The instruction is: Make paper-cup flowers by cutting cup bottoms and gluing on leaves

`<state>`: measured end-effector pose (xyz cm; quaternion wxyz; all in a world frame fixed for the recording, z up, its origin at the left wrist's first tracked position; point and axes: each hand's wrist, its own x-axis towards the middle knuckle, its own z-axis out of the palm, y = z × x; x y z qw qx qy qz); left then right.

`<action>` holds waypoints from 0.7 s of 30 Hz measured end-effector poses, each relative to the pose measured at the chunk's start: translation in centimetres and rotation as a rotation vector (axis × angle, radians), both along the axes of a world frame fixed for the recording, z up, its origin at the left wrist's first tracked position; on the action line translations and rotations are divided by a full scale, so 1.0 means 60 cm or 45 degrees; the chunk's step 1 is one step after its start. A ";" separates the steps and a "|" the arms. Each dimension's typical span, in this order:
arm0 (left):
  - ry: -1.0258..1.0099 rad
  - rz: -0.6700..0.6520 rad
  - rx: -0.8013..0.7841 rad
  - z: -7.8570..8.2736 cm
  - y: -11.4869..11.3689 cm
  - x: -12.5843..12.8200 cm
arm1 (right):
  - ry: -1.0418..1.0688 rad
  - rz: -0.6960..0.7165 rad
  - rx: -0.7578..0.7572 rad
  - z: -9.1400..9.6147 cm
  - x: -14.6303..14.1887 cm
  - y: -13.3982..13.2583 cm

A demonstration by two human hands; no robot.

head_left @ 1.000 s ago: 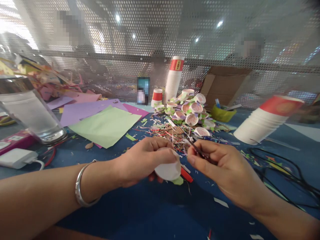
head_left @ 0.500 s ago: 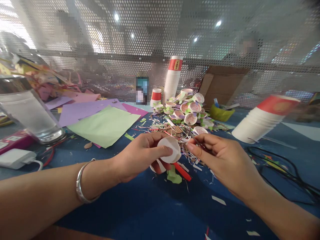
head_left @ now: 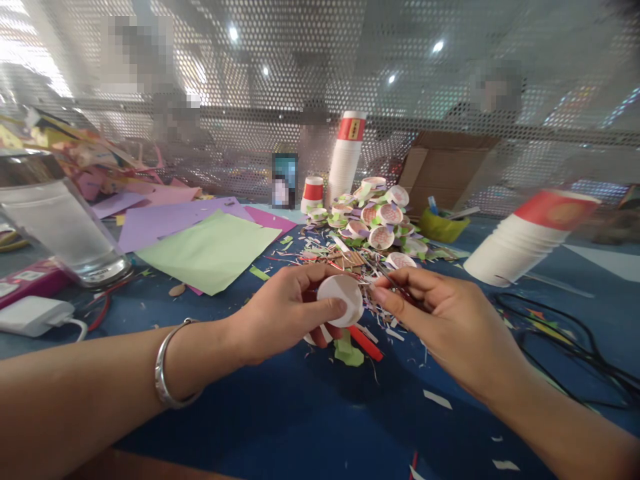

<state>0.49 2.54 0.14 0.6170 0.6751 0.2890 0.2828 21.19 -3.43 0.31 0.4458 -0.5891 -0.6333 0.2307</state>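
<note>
My left hand [head_left: 280, 310], with a silver bangle [head_left: 167, 367] on its wrist, is closed on a white paper disc [head_left: 340, 297] that looks like a cup base. Its thumb presses on the disc's face, and another pale piece shows partly beneath the fingers. Just right of the disc, my right hand [head_left: 435, 307] pinches a thin dark metal tool [head_left: 381, 268]; its kind is not clear, since the fingers cover most of it. Below the disc lie a red stick-like object [head_left: 367, 345] and a crumpled green paper scrap [head_left: 349, 352].
Cut cup bases [head_left: 381, 237] are heaped behind my hands, among paper scraps. Paper cup stacks stand behind [head_left: 345, 160] and lean at right [head_left: 525, 233]. Coloured sheets [head_left: 210, 250] and a water glass [head_left: 70, 233] are left; black cable [head_left: 575, 360] lies right.
My left hand and the white disc have shifted slightly to the right, with the fingers beneath moved a little. My right hand stays almost where it was.
</note>
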 end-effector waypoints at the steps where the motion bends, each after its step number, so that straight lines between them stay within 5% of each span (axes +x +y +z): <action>1: 0.010 0.012 -0.001 -0.001 0.000 0.000 | -0.003 -0.002 0.004 0.001 -0.001 -0.001; 21: 0.055 -0.056 0.088 -0.005 -0.002 -0.002 | 0.138 0.114 -0.035 -0.001 -0.010 -0.004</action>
